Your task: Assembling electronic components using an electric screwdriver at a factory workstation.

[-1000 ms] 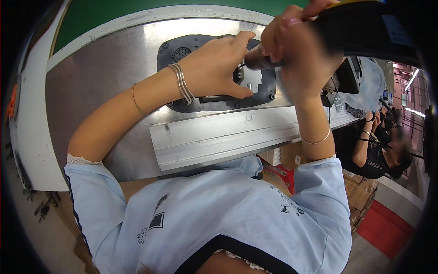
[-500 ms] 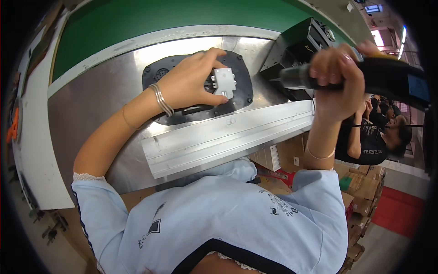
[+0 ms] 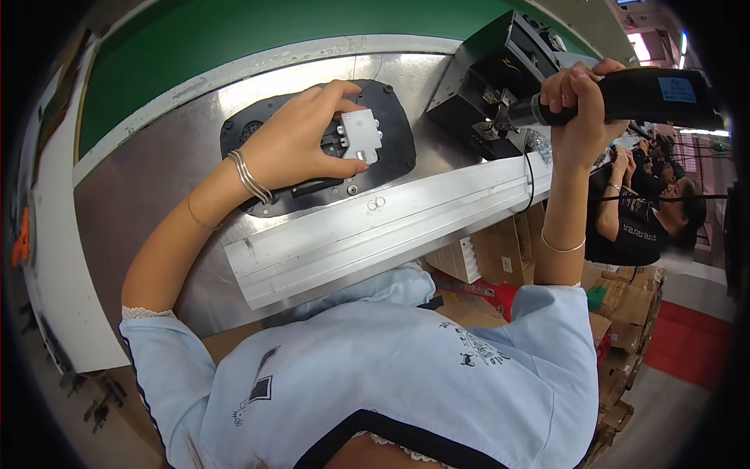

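Note:
My left hand [image 3: 297,139] rests over a black rounded plate [image 3: 395,152] on the metal worktop. Its thumb and fingers grip the near and far ends of a small silver-grey block [image 3: 361,134] that sits on the plate. At the right my right hand [image 3: 580,109] is wrapped round a black power screwdriver [image 3: 652,92] with a cable. The screwdriver's nose points left, into the metal mechanism [image 3: 494,117] on the front of a black box-shaped screw feeder [image 3: 478,74]. Whether a screw is on the bit is too small to tell.
An aluminium rail [image 3: 375,223] runs along the worktop's front edge. Behind the worktop [image 3: 133,187] stands a green board [image 3: 273,35]. Cardboard boxes [image 3: 625,336] are stacked at the lower right. Another person in black [image 3: 633,227] sits at the far right.
My right hand has brought the screwdriver's nose to the feeder's mechanism. My left hand still grips the block on the plate. The whole view has shifted slightly.

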Demonstrator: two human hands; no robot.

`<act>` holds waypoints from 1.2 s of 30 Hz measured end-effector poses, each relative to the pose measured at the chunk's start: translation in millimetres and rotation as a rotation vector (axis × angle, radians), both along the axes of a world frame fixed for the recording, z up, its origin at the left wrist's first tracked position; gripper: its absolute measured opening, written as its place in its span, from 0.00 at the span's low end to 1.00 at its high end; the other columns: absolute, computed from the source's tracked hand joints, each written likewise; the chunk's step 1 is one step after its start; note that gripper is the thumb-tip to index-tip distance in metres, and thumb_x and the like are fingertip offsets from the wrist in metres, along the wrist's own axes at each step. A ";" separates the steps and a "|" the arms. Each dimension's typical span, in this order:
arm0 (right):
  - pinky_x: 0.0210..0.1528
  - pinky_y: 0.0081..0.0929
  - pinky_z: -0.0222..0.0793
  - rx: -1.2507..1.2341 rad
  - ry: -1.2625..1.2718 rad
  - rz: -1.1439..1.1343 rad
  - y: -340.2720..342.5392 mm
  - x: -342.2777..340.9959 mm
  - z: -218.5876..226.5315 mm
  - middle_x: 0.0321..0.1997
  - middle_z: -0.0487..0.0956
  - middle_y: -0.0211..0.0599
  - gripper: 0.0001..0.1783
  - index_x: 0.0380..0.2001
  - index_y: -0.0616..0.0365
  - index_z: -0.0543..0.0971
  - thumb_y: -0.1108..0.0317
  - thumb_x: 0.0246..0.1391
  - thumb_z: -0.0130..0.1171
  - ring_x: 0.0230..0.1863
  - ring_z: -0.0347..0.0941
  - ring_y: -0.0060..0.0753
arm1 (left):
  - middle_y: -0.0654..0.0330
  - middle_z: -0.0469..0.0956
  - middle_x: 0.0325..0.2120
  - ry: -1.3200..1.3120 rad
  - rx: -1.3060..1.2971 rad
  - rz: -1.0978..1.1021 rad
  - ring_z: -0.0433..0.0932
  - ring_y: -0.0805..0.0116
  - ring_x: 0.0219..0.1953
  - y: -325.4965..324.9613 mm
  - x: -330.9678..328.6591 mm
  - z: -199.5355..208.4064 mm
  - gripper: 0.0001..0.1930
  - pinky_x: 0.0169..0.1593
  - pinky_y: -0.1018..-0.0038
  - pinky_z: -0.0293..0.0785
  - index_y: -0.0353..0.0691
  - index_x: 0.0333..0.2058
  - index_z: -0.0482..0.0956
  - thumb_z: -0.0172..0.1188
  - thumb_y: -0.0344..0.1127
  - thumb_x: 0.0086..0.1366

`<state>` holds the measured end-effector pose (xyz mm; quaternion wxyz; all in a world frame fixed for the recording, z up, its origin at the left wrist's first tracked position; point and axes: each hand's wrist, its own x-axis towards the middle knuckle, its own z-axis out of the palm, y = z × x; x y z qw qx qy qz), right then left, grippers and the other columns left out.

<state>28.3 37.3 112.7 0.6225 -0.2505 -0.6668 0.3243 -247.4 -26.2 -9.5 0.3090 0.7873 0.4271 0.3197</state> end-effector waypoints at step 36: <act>0.17 0.25 0.61 -0.187 -0.087 0.519 -34.7 -134.4 -27.1 0.14 0.61 0.30 0.16 0.42 0.58 0.62 0.78 0.49 0.49 0.11 0.58 0.23 | 0.48 0.79 0.41 0.038 0.147 0.021 0.74 0.51 0.44 3.3 1.8 -8.7 0.42 0.49 0.64 0.71 0.30 0.54 0.63 0.70 0.48 0.44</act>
